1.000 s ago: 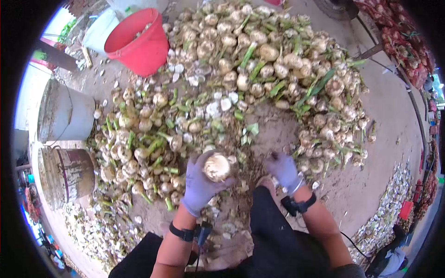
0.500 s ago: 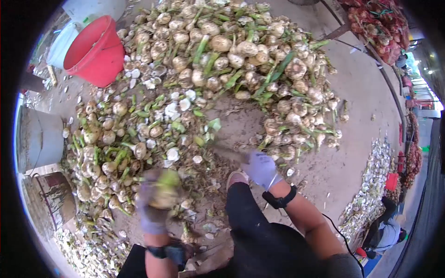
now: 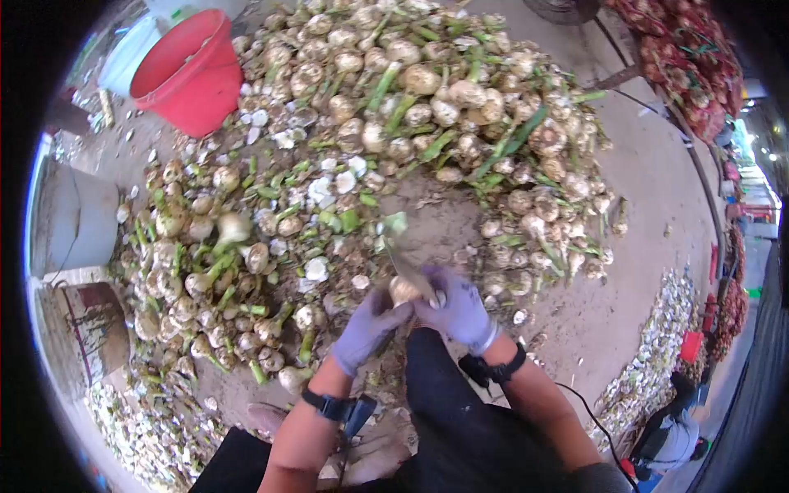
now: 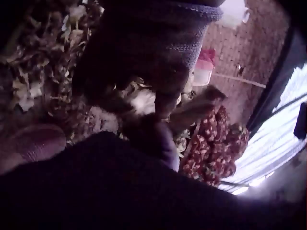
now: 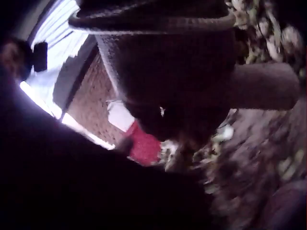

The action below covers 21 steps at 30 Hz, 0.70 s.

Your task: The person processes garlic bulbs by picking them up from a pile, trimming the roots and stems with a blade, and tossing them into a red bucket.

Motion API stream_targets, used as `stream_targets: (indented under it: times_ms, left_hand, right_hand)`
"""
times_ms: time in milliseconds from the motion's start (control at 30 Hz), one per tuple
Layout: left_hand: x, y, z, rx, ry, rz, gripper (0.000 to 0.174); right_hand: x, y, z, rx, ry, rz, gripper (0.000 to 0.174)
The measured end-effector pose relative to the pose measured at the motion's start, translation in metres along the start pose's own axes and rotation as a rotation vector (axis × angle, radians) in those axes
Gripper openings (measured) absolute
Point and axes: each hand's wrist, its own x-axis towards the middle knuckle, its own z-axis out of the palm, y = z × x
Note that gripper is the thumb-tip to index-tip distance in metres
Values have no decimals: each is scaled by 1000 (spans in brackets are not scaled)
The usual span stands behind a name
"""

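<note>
Both gloved hands meet over the person's knee in the head view. My left hand (image 3: 367,330) grips a garlic bulb (image 3: 403,291), partly hidden by the fingers. My right hand (image 3: 462,312) grips a knife, its blade (image 3: 404,264) lying across the bulb and pointing up and left. In the right wrist view the knife's thick handle (image 5: 266,86) sticks out of the dark glove. The left wrist view is dark, with the glove (image 4: 158,48) filling its top. A blurred pale bulb (image 3: 234,228) with a green stalk shows over the left heap.
A large heap of garlic (image 3: 460,99) lies ahead, a smaller stalked heap (image 3: 189,279) at left. Scattered trimmings (image 3: 325,193) lie between. A red bucket (image 3: 193,82), a white bucket (image 3: 78,218) and a stained bucket (image 3: 90,337) stand left. Red mesh sacks (image 3: 682,57) are far right.
The left hand held up a pale bulb, dropped low left in a blur with a greenish bulb, and now holds a bulb at the right hand. The right hand and knife have come to it.
</note>
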Motion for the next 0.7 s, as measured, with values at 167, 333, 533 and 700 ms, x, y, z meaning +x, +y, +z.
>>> stream_targets:
  times_ms: [167, 333, 533, 700]
  left_hand:
    - [-15, 55, -9, -72, -138, 62, 72]
    - [-14, 52, -21, 512, -21, 441, 79]
    - [-41, 74, -8, -26, -20, -72, 71]
    - [-23, 80, -33, 897, 273, 446, 64]
  right_hand:
    - [-3, -23, -17, 312, -23, -193, 39]
    - [-7, -55, -22, -149, -105, -357, 36]
    - [6, -4, 17, -368, -29, -157, 27]
    - [-10, 53, 34, -70, 97, 51, 39]
